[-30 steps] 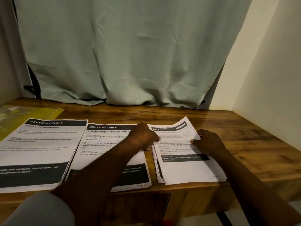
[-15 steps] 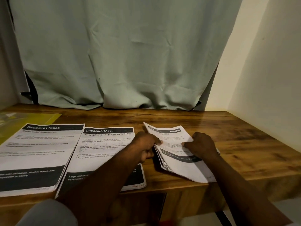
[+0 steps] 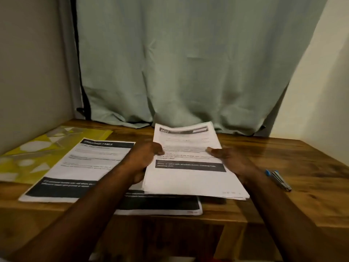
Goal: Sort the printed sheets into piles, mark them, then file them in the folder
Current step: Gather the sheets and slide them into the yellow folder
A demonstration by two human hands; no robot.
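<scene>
Now a stack of sheets is held from both sides.
Left hand and right hand clasp its side edges, fingers round the paper, thumbs on top.

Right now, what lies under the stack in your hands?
A second pile lies on the table beneath the held stack; only its dark bottom band and near edge show. Its upper print is covered.
</scene>
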